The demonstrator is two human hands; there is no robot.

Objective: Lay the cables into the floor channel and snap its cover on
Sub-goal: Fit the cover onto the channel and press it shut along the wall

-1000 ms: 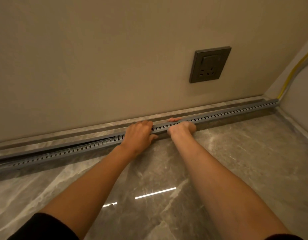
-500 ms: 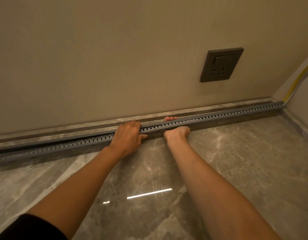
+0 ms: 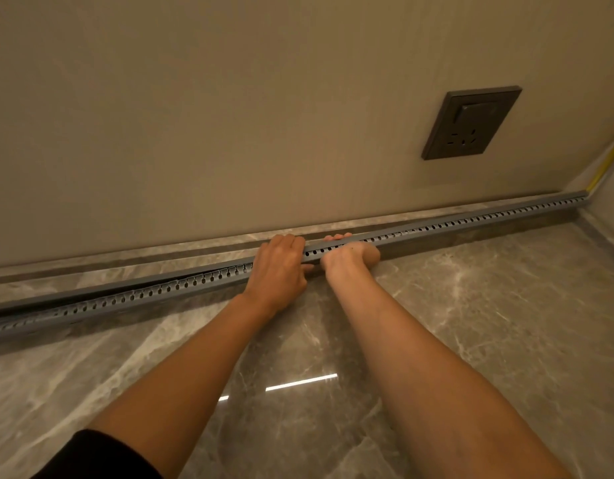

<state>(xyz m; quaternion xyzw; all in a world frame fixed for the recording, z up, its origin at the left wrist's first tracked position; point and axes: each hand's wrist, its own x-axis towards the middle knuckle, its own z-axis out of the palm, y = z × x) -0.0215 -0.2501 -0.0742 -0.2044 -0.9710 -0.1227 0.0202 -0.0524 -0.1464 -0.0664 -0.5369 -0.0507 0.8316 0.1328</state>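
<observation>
Your left hand (image 3: 279, 267) lies palm-down, fingers curled over the grey slotted floor channel (image 3: 471, 221) along the skirting. Your right hand (image 3: 350, 257) grips it just beside, fingertips (image 3: 338, 237) hooked over the far edge. Leftward the cover (image 3: 101, 292) stands slightly proud — a dark gap shows. A yellow cable (image 3: 606, 165) rises at the corner.

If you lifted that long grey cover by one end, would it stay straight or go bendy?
Probably bendy. The cover is very long and thin, and left of the left hand it already bows up off the channel, leaving a dark gap. It likely weighs little, being a slim strip. Right of the right hand it lies flat.
</observation>
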